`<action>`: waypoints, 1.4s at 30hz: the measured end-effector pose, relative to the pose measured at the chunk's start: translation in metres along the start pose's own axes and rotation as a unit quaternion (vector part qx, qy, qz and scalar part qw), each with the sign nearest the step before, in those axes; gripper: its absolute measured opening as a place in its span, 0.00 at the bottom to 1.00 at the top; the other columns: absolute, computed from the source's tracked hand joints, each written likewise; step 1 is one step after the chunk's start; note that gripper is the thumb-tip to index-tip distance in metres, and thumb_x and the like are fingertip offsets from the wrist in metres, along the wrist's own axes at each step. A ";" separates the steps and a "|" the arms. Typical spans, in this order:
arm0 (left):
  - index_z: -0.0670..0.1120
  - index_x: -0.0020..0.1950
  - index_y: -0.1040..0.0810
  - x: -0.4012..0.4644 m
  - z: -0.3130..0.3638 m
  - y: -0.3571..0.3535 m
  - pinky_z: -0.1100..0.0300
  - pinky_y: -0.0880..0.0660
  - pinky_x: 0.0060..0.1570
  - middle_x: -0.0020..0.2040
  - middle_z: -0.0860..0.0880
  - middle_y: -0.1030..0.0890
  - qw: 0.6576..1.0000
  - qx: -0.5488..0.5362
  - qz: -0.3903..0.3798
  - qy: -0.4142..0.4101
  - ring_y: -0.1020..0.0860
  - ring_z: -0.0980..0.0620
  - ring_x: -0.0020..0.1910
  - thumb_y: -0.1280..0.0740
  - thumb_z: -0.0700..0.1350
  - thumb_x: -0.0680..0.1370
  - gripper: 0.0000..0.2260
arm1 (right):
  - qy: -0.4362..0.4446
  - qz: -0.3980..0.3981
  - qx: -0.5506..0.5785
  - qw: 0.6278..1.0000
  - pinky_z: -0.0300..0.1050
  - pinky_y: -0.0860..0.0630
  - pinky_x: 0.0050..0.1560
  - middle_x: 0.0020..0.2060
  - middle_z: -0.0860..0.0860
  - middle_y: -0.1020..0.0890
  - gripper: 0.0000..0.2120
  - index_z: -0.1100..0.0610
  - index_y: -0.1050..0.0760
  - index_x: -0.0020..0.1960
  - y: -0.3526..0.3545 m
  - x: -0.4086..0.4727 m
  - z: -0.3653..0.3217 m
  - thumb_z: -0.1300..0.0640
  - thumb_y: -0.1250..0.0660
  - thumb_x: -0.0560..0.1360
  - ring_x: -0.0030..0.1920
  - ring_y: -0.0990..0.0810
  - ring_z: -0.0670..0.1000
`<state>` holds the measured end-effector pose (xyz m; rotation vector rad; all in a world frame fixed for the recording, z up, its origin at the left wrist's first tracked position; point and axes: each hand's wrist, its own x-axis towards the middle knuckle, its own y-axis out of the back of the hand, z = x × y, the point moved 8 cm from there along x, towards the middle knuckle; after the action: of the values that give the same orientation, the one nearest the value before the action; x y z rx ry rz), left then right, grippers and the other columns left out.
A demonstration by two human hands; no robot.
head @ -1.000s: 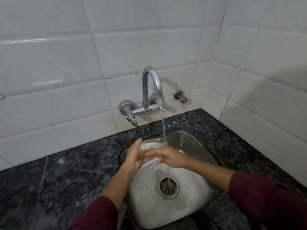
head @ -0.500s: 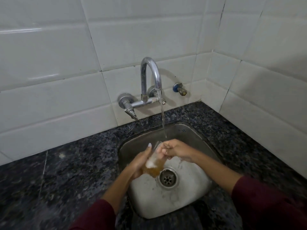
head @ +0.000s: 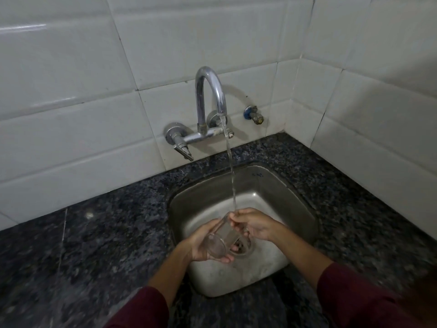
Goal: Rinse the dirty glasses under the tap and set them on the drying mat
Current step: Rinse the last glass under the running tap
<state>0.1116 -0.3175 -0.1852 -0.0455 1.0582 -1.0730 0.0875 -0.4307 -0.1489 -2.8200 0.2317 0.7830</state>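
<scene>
Glass [head: 223,237] tilted, gripped by left hand [head: 203,245]; right hand [head: 254,224] pinches rim.

Left hand [head: 203,242] cupped, right hand [head: 254,224] pinching, hands close together

Dim, greyish light; glare streaks on glossy white wall tiles [head: 71,55] (upper left), wide-angle bowing, blurred lower corners.

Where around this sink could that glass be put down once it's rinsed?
Bare patches: the dark speckled granite counter left of the steel sink, up to the white wall tiles, and the strip right of the sink. Crowded: the basin, where the left hand and right hand hold the clear glass under the chrome tap.
</scene>
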 end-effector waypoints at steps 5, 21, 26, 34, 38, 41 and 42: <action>0.39 0.58 0.21 -0.002 0.006 -0.004 0.55 0.21 0.30 0.47 0.37 0.18 1.000 0.000 -0.005 -0.025 0.18 0.39 0.35 0.41 0.62 0.73 0.29 | 0.035 0.008 0.020 0.999 0.33 0.32 0.24 0.32 0.49 0.21 0.05 0.57 0.23 0.43 -0.001 -0.005 -0.011 0.61 0.36 0.77 0.27 0.24 0.42; 0.50 0.59 0.28 -0.041 0.109 -0.027 0.62 0.23 0.45 0.48 0.52 0.18 0.810 0.317 0.310 -0.384 0.20 0.57 0.44 0.22 0.48 0.64 0.27 | 0.299 0.152 -0.363 0.869 0.46 0.20 0.41 0.35 0.53 0.17 0.13 0.58 0.21 0.42 -0.003 -0.031 -0.119 0.58 0.42 0.79 0.37 0.18 0.50; 0.53 0.63 0.31 -0.042 0.109 -0.030 0.67 0.25 0.47 0.53 0.55 0.20 0.818 0.328 0.245 -0.404 0.21 0.56 0.51 0.23 0.53 0.66 0.29 | 0.317 0.114 -0.294 0.894 0.43 0.21 0.43 0.32 0.50 0.18 0.13 0.56 0.20 0.41 -0.003 -0.036 -0.123 0.61 0.40 0.79 0.37 0.18 0.48; 0.45 0.58 0.25 -0.039 0.111 -0.042 0.47 0.20 0.40 0.49 0.41 0.19 0.932 0.110 0.016 -0.345 0.19 0.41 0.42 0.21 0.46 0.61 0.27 | 0.317 0.038 -0.204 0.925 0.33 0.27 0.34 0.31 0.48 0.19 0.15 0.54 0.22 0.39 -0.006 -0.041 -0.129 0.64 0.43 0.79 0.32 0.22 0.41; 0.50 0.56 0.25 -0.044 0.124 -0.033 0.62 0.23 0.44 0.49 0.50 0.19 0.858 0.229 0.202 -0.413 0.20 0.53 0.47 0.24 0.53 0.57 0.30 | 0.315 0.134 -0.275 0.898 0.39 0.24 0.37 0.29 0.50 0.20 0.17 0.50 0.23 0.35 -0.003 -0.039 -0.135 0.60 0.42 0.79 0.32 0.21 0.48; 0.50 0.69 0.34 -0.051 0.126 -0.036 0.55 0.23 0.51 0.57 0.47 0.20 0.776 0.355 0.341 -0.395 0.20 0.48 0.53 0.28 0.57 0.60 0.39 | 0.293 0.197 -0.324 0.878 0.37 0.24 0.35 0.28 0.48 0.21 0.15 0.58 0.21 0.39 -0.008 -0.038 -0.138 0.59 0.43 0.79 0.30 0.22 0.45; 0.50 0.71 0.38 -0.053 0.128 -0.037 0.52 0.23 0.54 0.59 0.46 0.20 0.754 0.381 0.365 -0.392 0.21 0.47 0.55 0.30 0.57 0.62 0.40 | 0.287 0.210 -0.328 0.875 0.38 0.24 0.37 0.28 0.47 0.21 0.15 0.58 0.21 0.40 -0.008 -0.036 -0.138 0.58 0.43 0.79 0.31 0.22 0.45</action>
<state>0.1743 -0.3546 -0.0620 0.5050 -0.2084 -0.5669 0.1265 -0.4521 -0.0129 -3.6617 0.8355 0.0205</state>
